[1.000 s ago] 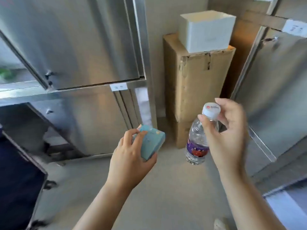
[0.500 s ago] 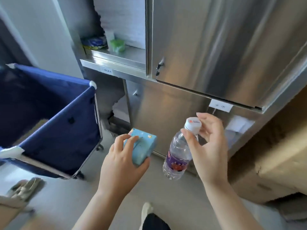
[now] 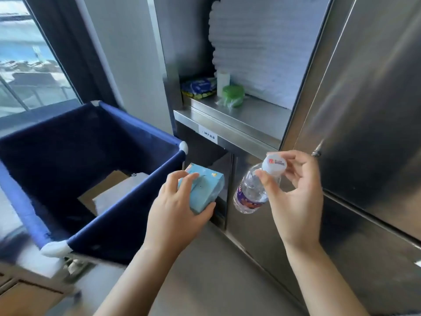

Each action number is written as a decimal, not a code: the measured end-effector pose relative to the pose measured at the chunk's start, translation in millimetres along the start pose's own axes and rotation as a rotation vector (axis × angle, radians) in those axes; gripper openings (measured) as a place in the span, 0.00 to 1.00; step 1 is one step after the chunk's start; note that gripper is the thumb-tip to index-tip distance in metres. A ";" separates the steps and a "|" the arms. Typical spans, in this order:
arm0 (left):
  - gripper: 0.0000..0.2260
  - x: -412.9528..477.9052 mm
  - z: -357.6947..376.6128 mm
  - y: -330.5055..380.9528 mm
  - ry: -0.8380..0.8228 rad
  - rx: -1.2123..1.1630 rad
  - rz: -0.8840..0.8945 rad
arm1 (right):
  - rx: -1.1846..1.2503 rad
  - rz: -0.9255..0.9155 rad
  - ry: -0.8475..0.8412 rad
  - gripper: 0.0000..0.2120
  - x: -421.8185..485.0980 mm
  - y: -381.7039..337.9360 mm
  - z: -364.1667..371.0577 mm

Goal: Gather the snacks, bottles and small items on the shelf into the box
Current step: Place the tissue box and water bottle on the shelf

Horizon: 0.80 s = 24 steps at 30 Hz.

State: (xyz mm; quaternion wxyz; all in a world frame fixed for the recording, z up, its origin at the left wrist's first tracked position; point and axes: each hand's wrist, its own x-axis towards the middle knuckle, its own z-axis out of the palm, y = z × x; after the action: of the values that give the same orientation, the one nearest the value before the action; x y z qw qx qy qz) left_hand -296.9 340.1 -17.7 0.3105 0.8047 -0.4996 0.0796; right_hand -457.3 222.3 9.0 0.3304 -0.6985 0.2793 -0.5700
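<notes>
Open rim of blue bin (image 3: 127,208) just beside left hand (image 3: 175,215) around pale-blue carton (image 3: 205,185); right hand (image 3: 296,201) in pinch on clear bottle (image 3: 250,192) by white cap (image 3: 274,166).

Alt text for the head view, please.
A person holds a light blue box in the left hand and a water bottle by its cap in the right hand, beside a blue fabric bin. A snack bag and green container sit on a steel shelf above.

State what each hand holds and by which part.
Left hand grips the blue carton around its near end. Right hand pinches the bottle by its cap.
</notes>
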 end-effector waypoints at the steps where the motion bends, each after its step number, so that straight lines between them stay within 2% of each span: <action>1: 0.26 10.8 4.2 -3.4 -0.007 0.000 0.004 | 0.013 -0.010 0.008 0.19 9.0 4.6 6.6; 8: 0.27 104.5 49.8 -30.9 0.007 -0.048 0.057 | 0.037 0.055 0.007 0.17 65.3 54.0 52.3; 14: 0.28 235.5 106.7 -57.7 -0.035 -0.127 0.146 | -0.060 -0.063 0.182 0.17 153.3 97.7 96.9; 20: 0.27 360.4 139.1 -73.3 -0.061 -0.172 0.339 | -0.173 -0.094 0.399 0.17 239.5 130.7 136.6; 24: 0.27 408.8 156.8 -94.1 -0.066 -0.184 0.366 | -0.200 -0.119 0.418 0.16 279.8 138.1 156.7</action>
State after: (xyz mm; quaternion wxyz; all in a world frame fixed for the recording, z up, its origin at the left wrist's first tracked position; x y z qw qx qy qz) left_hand -45.6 -30.3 -2.6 0.3468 0.6710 -0.6524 0.0622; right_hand -251.1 -56.3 51.8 0.1604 -0.6098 0.3550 -0.6902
